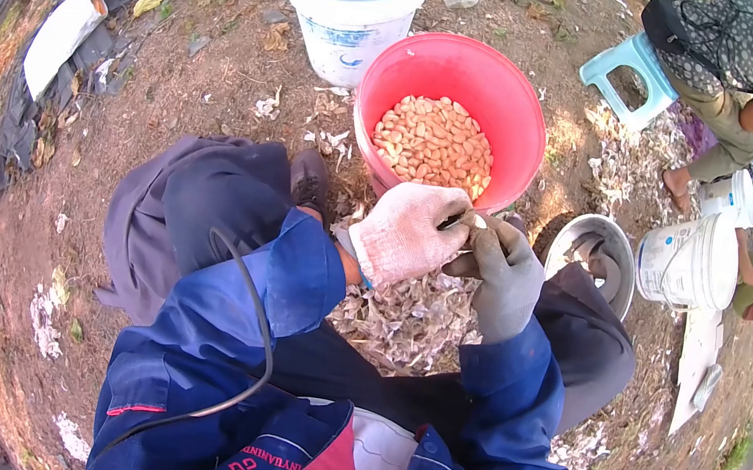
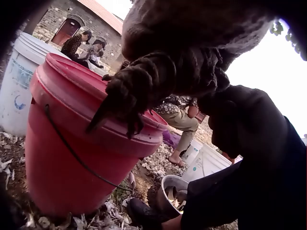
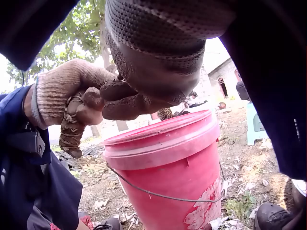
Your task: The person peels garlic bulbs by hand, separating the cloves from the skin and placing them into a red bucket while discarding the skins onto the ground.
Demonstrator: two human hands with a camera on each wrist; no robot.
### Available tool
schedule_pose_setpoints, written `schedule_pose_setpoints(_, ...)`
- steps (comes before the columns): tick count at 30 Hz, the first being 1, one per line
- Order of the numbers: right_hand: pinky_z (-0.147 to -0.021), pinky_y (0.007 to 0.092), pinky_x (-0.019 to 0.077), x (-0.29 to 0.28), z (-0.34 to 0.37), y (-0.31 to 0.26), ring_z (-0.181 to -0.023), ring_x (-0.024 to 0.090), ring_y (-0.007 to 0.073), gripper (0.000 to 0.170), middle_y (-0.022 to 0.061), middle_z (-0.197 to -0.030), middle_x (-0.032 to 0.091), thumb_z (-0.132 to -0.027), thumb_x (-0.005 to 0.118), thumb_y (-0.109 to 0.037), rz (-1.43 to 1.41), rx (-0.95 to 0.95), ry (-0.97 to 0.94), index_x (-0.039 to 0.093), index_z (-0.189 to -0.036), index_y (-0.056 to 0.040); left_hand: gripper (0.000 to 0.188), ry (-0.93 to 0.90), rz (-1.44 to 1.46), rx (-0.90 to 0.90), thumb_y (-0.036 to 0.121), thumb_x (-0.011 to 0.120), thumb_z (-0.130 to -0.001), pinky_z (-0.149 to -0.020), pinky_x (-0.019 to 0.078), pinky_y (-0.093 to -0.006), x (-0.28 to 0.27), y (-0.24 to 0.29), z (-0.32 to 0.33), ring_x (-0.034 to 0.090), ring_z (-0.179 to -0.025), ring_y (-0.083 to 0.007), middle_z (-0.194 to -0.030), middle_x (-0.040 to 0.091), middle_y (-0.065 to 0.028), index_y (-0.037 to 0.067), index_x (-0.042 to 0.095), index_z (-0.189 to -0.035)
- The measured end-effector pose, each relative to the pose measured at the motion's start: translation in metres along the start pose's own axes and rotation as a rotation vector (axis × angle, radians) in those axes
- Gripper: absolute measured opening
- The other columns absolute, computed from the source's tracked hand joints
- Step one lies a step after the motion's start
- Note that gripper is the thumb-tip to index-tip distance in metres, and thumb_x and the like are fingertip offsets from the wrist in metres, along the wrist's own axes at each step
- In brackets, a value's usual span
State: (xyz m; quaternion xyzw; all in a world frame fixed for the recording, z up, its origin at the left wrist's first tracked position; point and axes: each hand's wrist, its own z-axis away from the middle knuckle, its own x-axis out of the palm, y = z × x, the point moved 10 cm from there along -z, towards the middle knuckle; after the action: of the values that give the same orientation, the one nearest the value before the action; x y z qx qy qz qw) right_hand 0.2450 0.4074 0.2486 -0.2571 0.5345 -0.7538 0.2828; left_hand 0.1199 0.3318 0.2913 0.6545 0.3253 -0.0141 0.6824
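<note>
My left hand [image 1: 409, 235], in a pale pink knit glove, meets my right hand [image 1: 506, 283], in a grey coated glove, above the near rim of a red bucket [image 1: 524, 110]. A small pale piece [image 1: 479, 222] is pinched between their fingertips. Many light-brown kernels [image 1: 435, 142] lie in the bucket. In the left wrist view my left hand [image 2: 158, 72] has dirty, curled fingers with a dark pointed shape beside them, too dark to identify. The right wrist view shows my right hand [image 3: 156, 62] with its fingers bent toward the curled left hand [image 3: 79, 96].
Behind the red bucket stands a white bucket [image 1: 349, 39]. A metal pot [image 1: 626, 279] is by my right knee, with another white bucket [image 1: 689, 262] beyond. Pale husks [image 1: 406, 326] litter the ground between my legs. A person [image 1: 729, 66] sits on a blue stool [image 1: 659, 89].
</note>
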Motion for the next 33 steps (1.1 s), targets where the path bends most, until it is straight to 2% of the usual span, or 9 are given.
schedule_pose_setpoints(4,-0.066,0.0275,0.0584,-0.003,0.000,0.005,-0.070,0.069,0.0159,0.037,0.0112,-0.100,0.074,-0.103,0.063,-0.021,-0.077,0.026,0.003,0.068,-0.125,0.0078,0.018,0.038,0.042,-0.030,0.019,0.066,-0.096,-0.066,0.0543,-0.0358,-0.004,-0.006,0.000,0.071,-0.073,-0.0232,-0.080,0.071,-0.0127,0.002,0.071,-0.098)
schedule_pose_setpoints(9,-0.067,0.0273,0.0587,-0.002,0.003,-0.009,-0.071,0.070,0.0145,0.037,0.0102,-0.100,0.075,-0.104,0.062,-0.021,0.118,-0.065,0.068,0.068,-0.125,0.0079,0.017,-0.047,0.442,-0.357,0.018,0.070,-0.093,-0.064,0.0525,-0.0285,0.003,-0.028,0.004,0.064,-0.070,-0.0106,-0.085,0.070,-0.0027,0.002,0.071,-0.099)
schedule_pose_setpoints(13,-0.069,0.0266,0.0587,0.000,0.004,-0.002,-0.073,0.072,0.0134,0.031,0.0092,-0.098,0.076,-0.105,0.062,-0.017,0.134,-0.091,0.088,0.069,-0.124,0.0075,0.019,-0.042,0.514,-0.383,0.019,0.070,-0.093,-0.063,0.0519,-0.0277,0.005,-0.029,0.003,0.064,-0.069,-0.0110,-0.084,0.070,-0.0036,0.002,0.071,-0.100)
schedule_pose_setpoints(15,-0.069,0.0264,0.0575,0.000,0.004,0.002,-0.075,0.073,0.0142,0.032,0.0088,-0.100,0.076,-0.106,0.061,-0.020,0.144,-0.099,0.068,0.068,-0.124,0.0060,0.020,0.014,0.237,-0.142,0.020,0.070,-0.092,-0.061,0.0504,-0.0265,-0.004,-0.016,-0.003,0.064,-0.069,-0.0098,-0.082,0.068,-0.0030,0.002,0.070,-0.100)
schedule_pose_setpoints(19,-0.070,0.0269,0.0564,0.001,0.005,0.003,-0.078,0.074,0.0150,0.032,0.0087,-0.101,0.075,-0.108,0.061,-0.023,0.167,-0.095,0.051,0.068,-0.123,0.0046,0.021,-0.001,0.242,-0.157,0.020,0.071,-0.091,-0.060,0.0498,-0.0255,-0.002,-0.016,-0.001,0.064,-0.068,-0.0097,-0.080,0.067,-0.0028,0.002,0.070,-0.100)
schedule_pose_setpoints(24,-0.071,0.0274,0.0566,0.000,0.008,0.002,-0.078,0.074,0.0154,0.030,0.0091,-0.099,0.075,-0.108,0.061,-0.021,0.146,-0.152,0.044,0.067,-0.123,0.0049,0.023,-0.121,0.714,-0.555,0.021,0.072,-0.092,-0.052,0.0465,-0.0248,0.017,-0.037,0.014,0.059,-0.058,-0.0092,-0.077,0.065,-0.0030,0.002,0.069,-0.104)
schedule_pose_setpoints(30,-0.072,0.0284,0.0579,-0.003,0.007,0.002,-0.079,0.074,0.0165,0.030,0.0104,-0.100,0.074,-0.108,0.061,-0.018,0.056,-0.112,0.026,0.066,-0.125,0.0058,0.021,-0.183,0.831,-0.596,0.019,0.067,-0.094,-0.050,0.0454,-0.0252,0.019,-0.035,0.017,0.056,-0.055,-0.0093,-0.075,0.063,-0.0026,0.001,0.068,-0.104)
schedule_pose_setpoints(31,-0.072,0.0287,0.0583,-0.003,0.006,0.003,-0.079,0.074,0.0167,0.030,0.0108,-0.101,0.074,-0.108,0.061,-0.018,0.028,-0.096,0.019,0.066,-0.125,0.0060,0.021,-0.183,0.830,-0.595,0.019,0.067,-0.094,-0.050,0.0454,-0.0252,0.020,-0.032,0.016,0.056,-0.055,-0.0093,-0.075,0.063,-0.0026,0.001,0.068,-0.104)
schedule_pose_setpoints(33,-0.072,0.0288,0.0584,-0.003,0.007,0.004,-0.080,0.074,0.0168,0.030,0.0113,-0.101,0.074,-0.107,0.062,-0.017,0.044,-0.105,0.021,0.066,-0.126,0.0063,0.022,-0.157,0.454,-0.421,0.019,0.063,-0.096,-0.050,0.0466,-0.0261,0.009,-0.020,0.006,0.058,-0.055,-0.0106,-0.074,0.063,-0.0038,-0.001,0.068,-0.103)
